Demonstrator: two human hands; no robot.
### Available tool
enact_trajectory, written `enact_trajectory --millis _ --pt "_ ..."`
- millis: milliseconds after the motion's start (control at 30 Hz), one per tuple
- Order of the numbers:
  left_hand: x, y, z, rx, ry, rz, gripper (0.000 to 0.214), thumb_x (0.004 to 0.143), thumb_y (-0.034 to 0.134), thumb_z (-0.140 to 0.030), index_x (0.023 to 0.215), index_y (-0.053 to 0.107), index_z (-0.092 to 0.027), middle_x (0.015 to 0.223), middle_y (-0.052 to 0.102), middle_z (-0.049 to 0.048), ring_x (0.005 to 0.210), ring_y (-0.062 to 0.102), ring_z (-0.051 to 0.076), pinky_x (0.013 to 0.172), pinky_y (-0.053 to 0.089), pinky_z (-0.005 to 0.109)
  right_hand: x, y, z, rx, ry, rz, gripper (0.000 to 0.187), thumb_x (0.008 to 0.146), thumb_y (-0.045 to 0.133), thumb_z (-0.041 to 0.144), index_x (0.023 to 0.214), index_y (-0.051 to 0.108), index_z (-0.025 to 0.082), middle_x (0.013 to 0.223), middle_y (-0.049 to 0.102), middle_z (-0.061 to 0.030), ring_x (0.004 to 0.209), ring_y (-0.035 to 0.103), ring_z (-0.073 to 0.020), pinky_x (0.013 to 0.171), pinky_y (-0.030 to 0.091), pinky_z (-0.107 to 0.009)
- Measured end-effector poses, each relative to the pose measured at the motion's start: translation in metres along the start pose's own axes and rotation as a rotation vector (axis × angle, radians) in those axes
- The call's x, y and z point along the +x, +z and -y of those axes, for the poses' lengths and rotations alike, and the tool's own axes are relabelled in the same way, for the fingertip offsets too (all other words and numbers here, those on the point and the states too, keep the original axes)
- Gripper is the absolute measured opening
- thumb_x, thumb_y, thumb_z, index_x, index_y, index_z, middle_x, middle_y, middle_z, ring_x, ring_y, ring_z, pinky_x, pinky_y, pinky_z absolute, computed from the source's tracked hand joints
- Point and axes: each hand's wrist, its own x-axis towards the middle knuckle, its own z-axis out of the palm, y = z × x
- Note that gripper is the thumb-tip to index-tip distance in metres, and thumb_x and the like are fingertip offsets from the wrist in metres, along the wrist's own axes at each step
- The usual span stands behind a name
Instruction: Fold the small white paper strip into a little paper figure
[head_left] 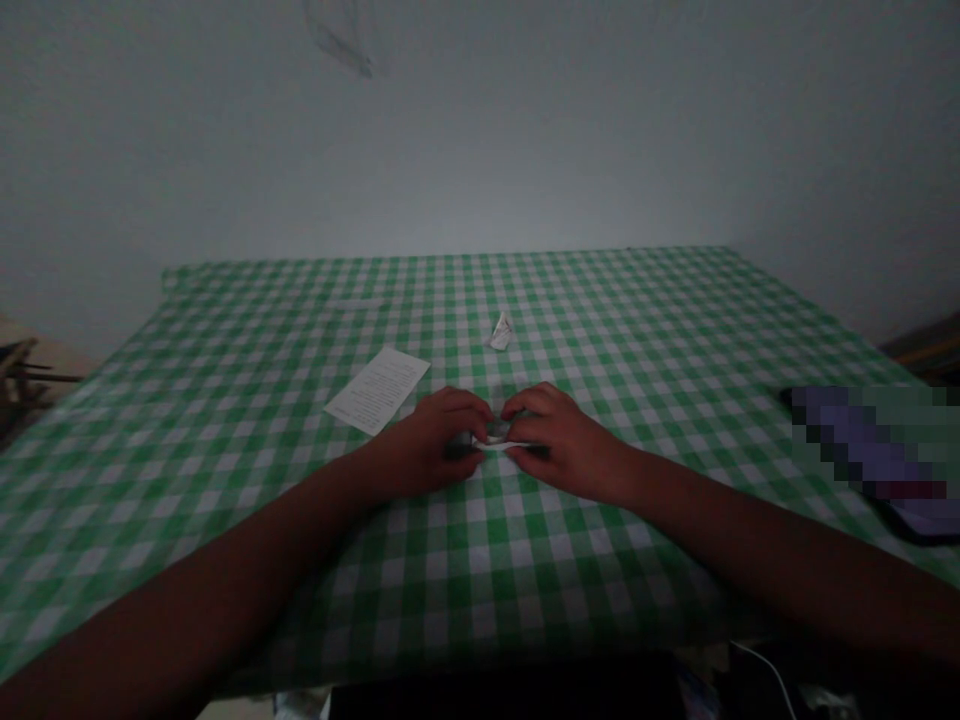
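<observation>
Holds a small white piece [493, 446] at the tabletop [480, 580], a green-and-white checked one, with this piece as the dial's centre. Pinches the 9 o'clock end with the left hand [429, 445] and the 3 o'clock end with the right hand [571, 445], both narrow, with curled fingers and with fingertips near one another across the piece. Cannot tell the material or full shape, because of dim light and covering fingers. Extends a bare left forearm [247, 560] from 8 o'clock and a bare right forearm [750, 515] from about 4 o'clock.

Has a printed sheet [377, 390] at 10 o'clock, lying flat and askew, near the left hand. Has a small creased scrap [500, 332] at 12 o'clock, apart from both hands. Shows a faint pale strip [356, 304] farther off, between 10 and 11 o'clock. Has a dark-edged, phone-like device [870, 450] at 3 o'clock, well apart from the right hand, partly obscured by blocky pixels. Ends at 12 o'clock against a pale wall [480, 150], with a dark smudge [345, 50] at 11 o'clock. Shows a white cable [769, 665] below the near edge, between 4 and 5 o'clock.
</observation>
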Motion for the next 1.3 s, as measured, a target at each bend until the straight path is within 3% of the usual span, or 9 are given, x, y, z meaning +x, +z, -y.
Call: enact_trajectory --millis 300,767,1033,1300 --pt "0.003 0.006 0.006 0.025 -0.001 -0.028 0.008 0.088 0.066 -0.021 0.096 0.067 -0.021 0.115 0.066 0.0050 0.112 0.057 0.022 0.100 0.042 0.043 0.000 0.002 0.000 0.012 -0.007 -0.005 0.007 0.090 0.061 0.022 0.094 0.068 0.021 0.112 0.063 -0.0068 0.108 0.053 -0.0240 0.095 0.041 -0.043" --pt "0.004 0.009 0.000 0.121 -0.070 -0.020 0.010 0.092 0.061 -0.023 0.094 0.071 -0.023 0.121 0.069 0.0024 0.115 0.054 0.025 0.099 0.038 0.045 0.000 0.002 -0.001 -0.010 0.008 -0.034 0.007 0.091 0.061 0.022 0.094 0.068 0.021 0.112 0.064 -0.0073 0.107 0.054 -0.0246 0.094 0.042 -0.044" --pt "0.006 0.014 -0.010 0.330 -0.198 -0.151 0.007 0.088 0.067 -0.024 0.092 0.074 -0.026 0.105 0.069 0.0032 0.103 0.054 0.026 0.086 0.036 0.044 0.005 0.003 -0.003 -0.032 0.078 -0.102 0.008 0.091 0.063 0.022 0.085 0.068 0.020 0.105 0.064 -0.0075 0.101 0.054 -0.0237 0.092 0.043 -0.043" --pt "0.005 0.016 -0.010 0.351 -0.171 -0.095 0.014 0.093 0.061 -0.024 0.100 0.072 -0.026 0.099 0.070 0.0034 0.097 0.057 0.023 0.086 0.035 0.043 0.006 0.005 -0.006 0.002 0.067 -0.130 0.008 0.090 0.063 0.020 0.083 0.067 0.020 0.103 0.064 -0.0074 0.098 0.055 -0.0226 0.091 0.045 -0.042"
